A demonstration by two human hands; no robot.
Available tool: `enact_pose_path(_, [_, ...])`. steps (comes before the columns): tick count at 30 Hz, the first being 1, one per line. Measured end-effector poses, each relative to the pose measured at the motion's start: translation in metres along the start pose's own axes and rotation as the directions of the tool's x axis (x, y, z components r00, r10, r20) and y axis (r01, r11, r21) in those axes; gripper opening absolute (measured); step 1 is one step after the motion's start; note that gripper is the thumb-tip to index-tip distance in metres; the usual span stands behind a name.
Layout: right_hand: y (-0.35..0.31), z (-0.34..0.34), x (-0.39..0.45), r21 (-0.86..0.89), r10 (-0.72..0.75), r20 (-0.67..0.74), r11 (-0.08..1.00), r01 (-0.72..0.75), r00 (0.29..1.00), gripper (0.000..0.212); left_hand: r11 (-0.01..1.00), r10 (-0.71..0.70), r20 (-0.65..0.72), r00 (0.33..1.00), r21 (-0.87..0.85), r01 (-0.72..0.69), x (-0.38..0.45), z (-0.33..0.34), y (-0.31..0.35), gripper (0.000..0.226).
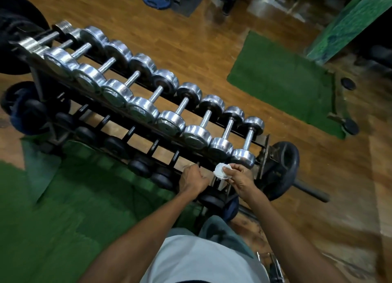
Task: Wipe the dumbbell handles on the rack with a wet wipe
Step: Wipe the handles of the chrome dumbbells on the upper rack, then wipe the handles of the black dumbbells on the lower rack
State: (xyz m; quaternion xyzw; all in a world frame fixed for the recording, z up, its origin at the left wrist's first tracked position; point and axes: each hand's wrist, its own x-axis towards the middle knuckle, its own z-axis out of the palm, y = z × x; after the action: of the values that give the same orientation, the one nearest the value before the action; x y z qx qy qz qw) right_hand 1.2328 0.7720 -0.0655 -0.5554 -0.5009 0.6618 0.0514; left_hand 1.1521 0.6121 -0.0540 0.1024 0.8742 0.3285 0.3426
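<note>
Standing over a dark metal two-tier rack (148,124), a person in a pale grey shirt (203,259) reaches toward its near end. The right hand (239,177) pinches a crumpled white wet wipe (221,171) between thumb and curled fingers, just beside the head of the nearest chrome dumbbell (246,146) on the upper tier. The left hand (193,179) is curled into a fist at the lower tier, among the black dumbbells (140,167); what it grips, if anything, cannot be told. Chrome dumbbells line the upper tier in a row. Green mats (282,81) lie on the wooden floor (191,38).
</note>
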Motion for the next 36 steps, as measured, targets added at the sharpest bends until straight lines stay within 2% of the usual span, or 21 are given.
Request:
enact_pose_path(3, [0.013, -0.007, 0.005, -0.141, -0.011, -0.022, 0.990, 0.008, 1.000, 0.019, 0.999, -0.043, 0.008, 0.999, 0.011, 0.043, -0.003, 0.012, -0.008, 0.014])
enact_pose_path(8, [0.045, -0.014, 0.030, -0.206, 0.002, -0.022, 0.978, -0.006, 1.000, 0.015, 0.993, -0.110, 0.000, 0.994, 0.032, 0.110, 0.003, 0.044, -0.018, 0.007])
enact_pose_path(13, [0.096, -0.027, 0.077, -0.175, 0.142, -0.038, 0.974, -0.146, 0.989, 0.009, 0.989, -0.121, 0.034, 0.992, 0.096, 0.117, 0.019, 0.094, -0.039, 0.011])
enact_pose_path(16, [0.129, -0.041, 0.099, -0.224, 0.083, -0.110, 0.969, -0.106, 0.990, 0.003, 0.983, -0.109, 0.051, 0.993, 0.153, 0.100, 0.030, 0.124, -0.057, 0.015])
enact_pose_path(21, [0.161, -0.048, 0.141, -0.342, -0.009, -0.170, 0.938, -0.050, 0.985, 0.014, 0.980, -0.109, 0.027, 0.994, 0.173, 0.103, 0.056, 0.165, -0.086, 0.021])
enact_pose_path(24, [0.167, -0.050, 0.167, -0.447, -0.117, -0.109, 0.893, 0.057, 0.987, 0.025, 0.965, -0.064, 0.001, 0.998, 0.255, 0.062, 0.078, 0.185, -0.097, 0.025])
enact_pose_path(26, [0.177, -0.051, 0.183, -0.487, -0.147, -0.063, 0.868, 0.098, 0.987, 0.028, 0.935, 0.016, -0.041, 0.999, 0.355, 0.000, 0.092, 0.200, -0.104, 0.038])
enact_pose_path(29, [0.193, -0.046, 0.209, -0.543, -0.254, -0.030, 0.817, 0.197, 0.967, 0.014, 0.874, 0.119, -0.084, 0.989, 0.482, -0.064, 0.112, 0.220, -0.113, 0.064])
enact_pose_path(30, [0.198, -0.044, 0.219, -0.581, -0.261, -0.019, 0.789, 0.202, 0.965, 0.015, 0.863, 0.124, -0.074, 0.989, 0.501, -0.071, 0.119, 0.227, -0.116, 0.072])
enact_pose_path(32, [0.201, -0.041, 0.235, -0.708, -0.170, 0.062, 0.687, 0.164, 0.983, 0.025, 0.850, 0.123, -0.052, 0.991, 0.520, -0.079, 0.131, 0.238, -0.123, 0.088])
enact_pose_path(34, [0.203, -0.042, 0.244, -0.786, -0.093, 0.076, 0.607, 0.117, 0.993, 0.023, 0.835, 0.138, -0.044, 0.989, 0.542, -0.093, 0.139, 0.246, -0.130, 0.097])
enact_pose_path(36, [0.208, -0.048, 0.251, -0.758, -0.057, 0.073, 0.646, 0.093, 0.996, 0.020, 0.810, 0.170, -0.037, 0.985, 0.575, -0.118, 0.142, 0.250, -0.135, 0.098])
